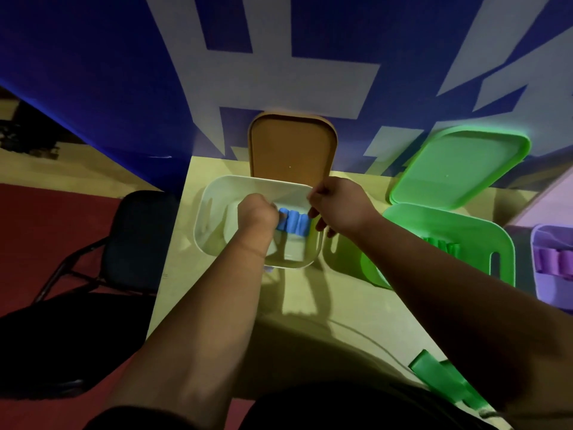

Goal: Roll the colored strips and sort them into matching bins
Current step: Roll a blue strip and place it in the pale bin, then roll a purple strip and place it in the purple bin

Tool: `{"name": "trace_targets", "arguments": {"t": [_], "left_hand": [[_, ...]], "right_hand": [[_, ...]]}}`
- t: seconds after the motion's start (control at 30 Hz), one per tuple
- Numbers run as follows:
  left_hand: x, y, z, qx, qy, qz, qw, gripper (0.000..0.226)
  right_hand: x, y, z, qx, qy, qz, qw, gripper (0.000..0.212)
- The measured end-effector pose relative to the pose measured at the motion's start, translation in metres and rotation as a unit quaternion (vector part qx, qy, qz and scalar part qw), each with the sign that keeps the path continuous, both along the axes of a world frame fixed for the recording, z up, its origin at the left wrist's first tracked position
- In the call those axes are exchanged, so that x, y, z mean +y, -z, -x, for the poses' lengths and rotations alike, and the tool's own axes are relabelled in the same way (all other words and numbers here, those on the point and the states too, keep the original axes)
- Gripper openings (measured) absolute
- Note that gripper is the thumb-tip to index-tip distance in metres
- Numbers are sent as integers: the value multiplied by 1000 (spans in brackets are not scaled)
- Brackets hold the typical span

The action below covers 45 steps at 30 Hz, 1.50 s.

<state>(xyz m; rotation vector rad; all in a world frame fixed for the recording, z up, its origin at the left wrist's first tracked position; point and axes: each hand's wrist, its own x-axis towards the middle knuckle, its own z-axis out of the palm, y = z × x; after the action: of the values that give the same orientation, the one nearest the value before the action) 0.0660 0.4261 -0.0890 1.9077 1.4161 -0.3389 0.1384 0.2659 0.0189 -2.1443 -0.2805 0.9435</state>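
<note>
Blue rolled strips [294,223] are held in a row over the white bin [217,193] at the table's far middle. My left hand [257,212] grips their left end and my right hand [338,206] pinches their right end. The fingertips of both hands are partly hidden. The green bin [483,231] to the right holds green rolls [441,246]. At the right edge stands the purple bin [539,243] with purple rolls [555,262] in it. A flat green strip [440,380] lies on the table near me at the right.
A brown lid [291,147] leans upright against the blue wall behind the white bin. The green lid [459,166] stands open behind the green bin. A black chair [136,237] stands left of the pale table [310,305].
</note>
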Motion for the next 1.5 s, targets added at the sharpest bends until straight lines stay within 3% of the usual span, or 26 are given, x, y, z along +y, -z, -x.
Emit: {"name": "trace_targets", "arguments": {"t": [0.2, 0.33, 0.5, 0.87, 1.2, 1.37, 1.5], "left_hand": [[-7, -35, 5, -23, -3, 8, 1000, 15], [-26, -70, 9, -117, -59, 81, 988, 11], [-89, -153, 18, -227, -77, 97, 966, 8], [-248, -248, -17, -320, 54, 133, 937, 10], [-367, -235, -38, -277, 100, 165, 941, 11], [-409, -202, -36, -226, 113, 172, 952, 12], [-430, -160, -26, -143, 154, 183, 960, 11]], "right_hand": [[-29, -26, 0, 4, 28, -38, 999, 18], [-54, -47, 0, 7, 49, -65, 997, 16], [-105, -78, 2, -9, 35, -92, 995, 12], [-247, -137, -20, -41, 83, -121, 988, 17], [-365, -123, -38, -28, 130, -111, 985, 18], [-405, -96, -34, 18, 125, -81, 989, 19], [-429, -68, -30, 107, 107, -18, 988, 18]]}}
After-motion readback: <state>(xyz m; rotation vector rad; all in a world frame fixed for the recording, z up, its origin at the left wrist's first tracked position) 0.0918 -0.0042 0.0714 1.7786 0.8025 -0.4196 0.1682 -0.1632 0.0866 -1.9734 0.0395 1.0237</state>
